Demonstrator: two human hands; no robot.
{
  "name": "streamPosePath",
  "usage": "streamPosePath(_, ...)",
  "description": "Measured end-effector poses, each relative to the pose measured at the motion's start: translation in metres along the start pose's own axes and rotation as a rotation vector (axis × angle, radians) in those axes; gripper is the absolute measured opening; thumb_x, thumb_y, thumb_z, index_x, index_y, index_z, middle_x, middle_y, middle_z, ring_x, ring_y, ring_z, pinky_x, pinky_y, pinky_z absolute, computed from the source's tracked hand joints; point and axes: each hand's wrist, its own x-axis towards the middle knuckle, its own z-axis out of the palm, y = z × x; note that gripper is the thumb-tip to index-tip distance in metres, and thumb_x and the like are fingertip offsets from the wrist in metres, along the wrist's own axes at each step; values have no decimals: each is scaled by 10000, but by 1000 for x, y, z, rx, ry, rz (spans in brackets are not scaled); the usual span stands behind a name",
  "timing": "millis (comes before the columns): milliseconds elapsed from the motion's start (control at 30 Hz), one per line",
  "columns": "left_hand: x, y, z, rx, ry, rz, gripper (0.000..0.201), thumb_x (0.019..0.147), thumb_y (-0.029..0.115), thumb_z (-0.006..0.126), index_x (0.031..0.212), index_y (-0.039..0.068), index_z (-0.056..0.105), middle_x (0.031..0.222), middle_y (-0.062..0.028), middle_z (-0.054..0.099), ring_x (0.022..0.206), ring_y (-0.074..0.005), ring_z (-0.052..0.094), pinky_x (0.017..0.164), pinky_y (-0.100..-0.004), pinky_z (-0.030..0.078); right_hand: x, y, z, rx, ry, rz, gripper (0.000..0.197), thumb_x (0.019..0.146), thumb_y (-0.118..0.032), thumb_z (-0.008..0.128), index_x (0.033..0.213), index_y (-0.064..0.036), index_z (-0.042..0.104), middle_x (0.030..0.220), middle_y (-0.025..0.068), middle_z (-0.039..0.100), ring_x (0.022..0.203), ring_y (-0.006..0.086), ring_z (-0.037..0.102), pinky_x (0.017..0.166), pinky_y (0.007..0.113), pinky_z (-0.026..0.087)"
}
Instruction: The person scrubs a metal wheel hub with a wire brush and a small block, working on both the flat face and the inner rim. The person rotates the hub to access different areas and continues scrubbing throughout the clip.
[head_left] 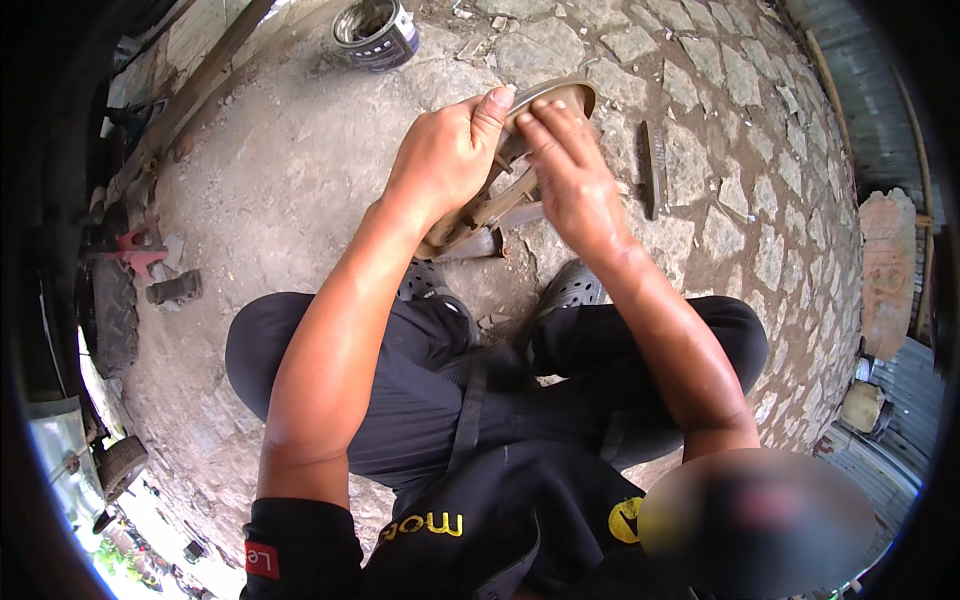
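My left hand (447, 150) is closed around a curved, brownish metal piece that looks like a brake shoe (492, 208), its thumb pressed along the upper edge. The piece is tilted above the ground, beyond my feet. Across its far, broad curved face lie the fingers of my right hand (577, 180), stretched out and slightly blurred, touching the surface without gripping it. Both hands partly cover the piece. Under its near end, a rusty metal tube (482, 244) shows on the ground.
An open dark can (376, 36) stands beyond my hands. To the right, a narrow dark bar (652, 170) lies on uneven stone paving (725, 240). At left are a red metal part (138, 250), a dark cylindrical piece (174, 288) and a tyre (120, 466).
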Motion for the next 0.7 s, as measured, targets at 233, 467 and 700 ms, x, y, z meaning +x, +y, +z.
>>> streamPosePath(233,0,2,-1,27,-11,-29,584,1049,518,369,1022,44,708,869,-254,683,883,-473,647,754,-512,525,-3,8,4,-10,-20,54,428,887,-54,646,1312,-46,604,1354,183,579,1281,395,524,1071,460,445)
streamPosePath(467,3,1,-2,37,-32,-52,587,1053,519,353,1017,52,706,867,-258,680,884,-486,637,749,-519,520,-2,12,4,44,-32,109,424,899,-59,636,1322,-51,599,1372,185,564,1297,396,509,1086,458,433)
streamPosePath(700,2,3,-1,20,-33,-43,591,1054,516,354,1018,43,705,871,-263,678,895,-485,635,755,-517,519,-2,17,4,76,-19,197,442,874,-53,651,1314,-44,606,1371,194,561,1315,396,496,1101,457,422)
